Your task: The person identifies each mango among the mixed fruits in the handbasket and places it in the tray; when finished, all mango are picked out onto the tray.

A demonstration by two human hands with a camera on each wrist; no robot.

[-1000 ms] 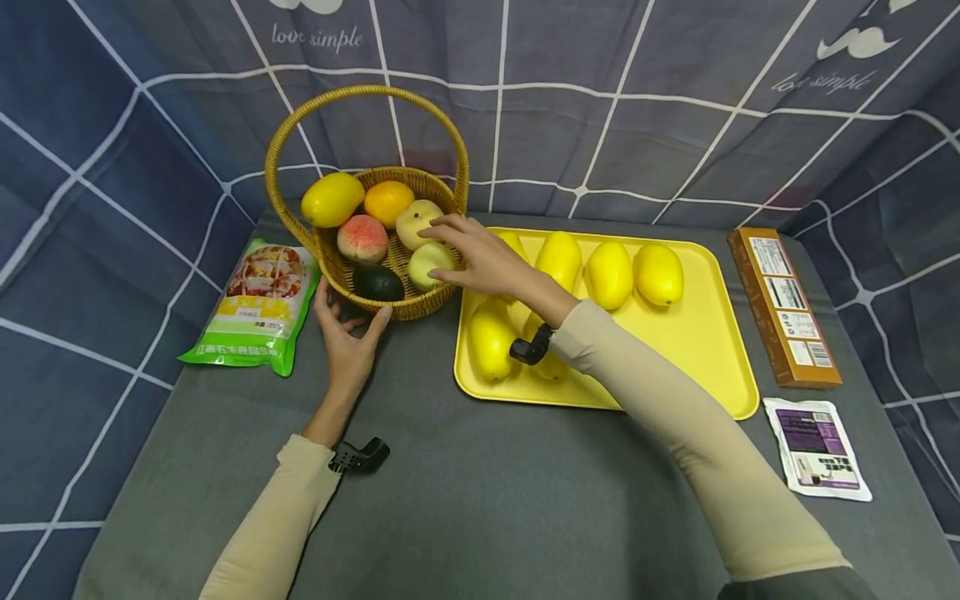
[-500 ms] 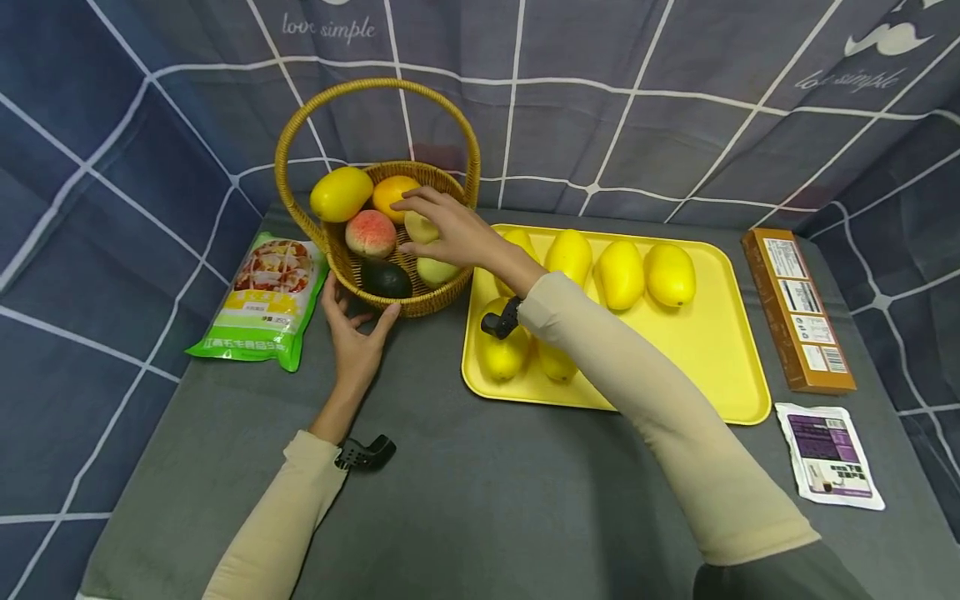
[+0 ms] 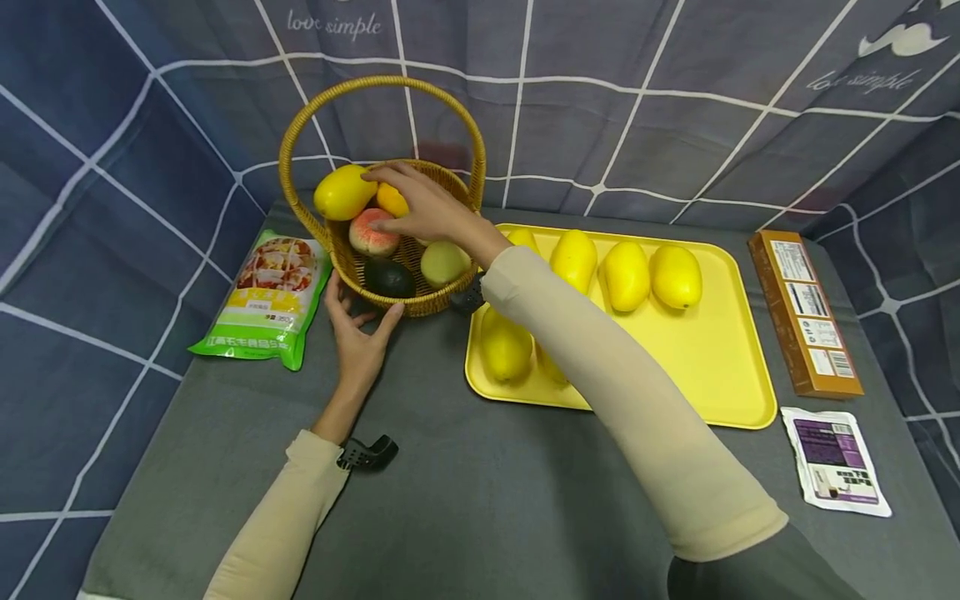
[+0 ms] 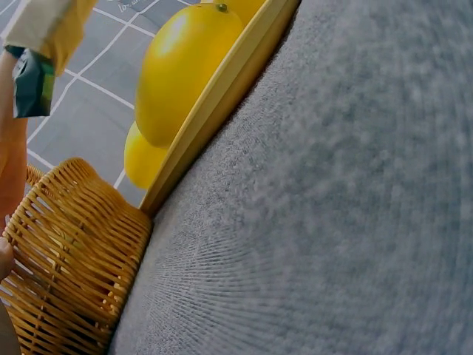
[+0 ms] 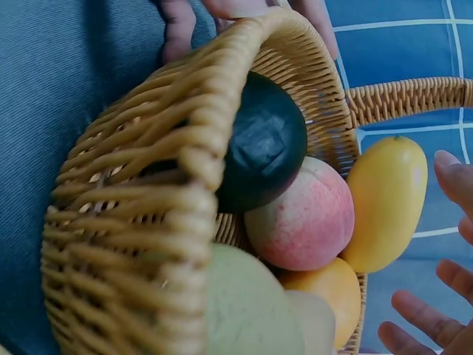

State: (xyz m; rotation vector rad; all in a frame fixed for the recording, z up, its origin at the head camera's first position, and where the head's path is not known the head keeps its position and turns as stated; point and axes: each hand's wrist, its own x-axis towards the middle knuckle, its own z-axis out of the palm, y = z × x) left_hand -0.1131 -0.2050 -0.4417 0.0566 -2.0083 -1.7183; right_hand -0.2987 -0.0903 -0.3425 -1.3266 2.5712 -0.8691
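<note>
A wicker basket [image 3: 429,307] with a tall handle stands at the back left. Inside lie a yellow mango [image 3: 341,193], an orange [image 3: 392,201], a peach [image 3: 372,235], an avocado [image 3: 389,277] and a pale green round fruit [image 3: 444,263]. Another pale fruit is mostly hidden under my right hand. My left hand [image 3: 358,346] cups the basket's front-left outer wall, thumb against the front. My right hand [image 3: 423,204] hovers over the basket, fingers spread close to the mango. The right wrist view shows a gap between those fingers [image 5: 417,314] and the mango [image 5: 388,203].
A yellow tray [image 3: 720,367] with several mangoes [image 3: 626,275] stands right of the basket, under my right forearm. A green food bag [image 3: 262,300] lies left of the basket. An orange-brown box [image 3: 804,312] and a white-purple pouch [image 3: 835,461] lie at the right.
My right hand has moved left and back, from above the pale fruits across the orange to the mango. The left hand has stayed at the basket. The head view has shifted slightly.
</note>
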